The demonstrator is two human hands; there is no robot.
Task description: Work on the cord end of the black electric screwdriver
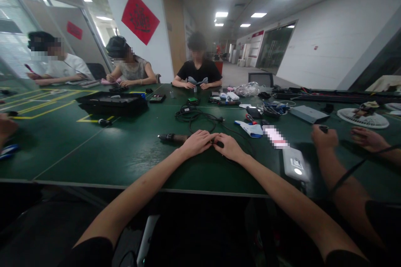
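Both my hands rest close together on the dark green table [119, 154]. My left hand [196, 142] lies curled over the near end of a dark cylindrical tool [171, 137] that lies flat and points left. My right hand [229, 147] is closed on a small black part [219, 144] at the end of a black cable [200, 119], which loops away across the table behind the hands. The fingertips of the two hands almost touch.
A white device [295, 164] lies right of my right arm, a co-worker's two hands [324, 137] beyond it. A black tray [111, 103] stands at back left. Three people sit at the far side. Small tools and parts clutter the back right.
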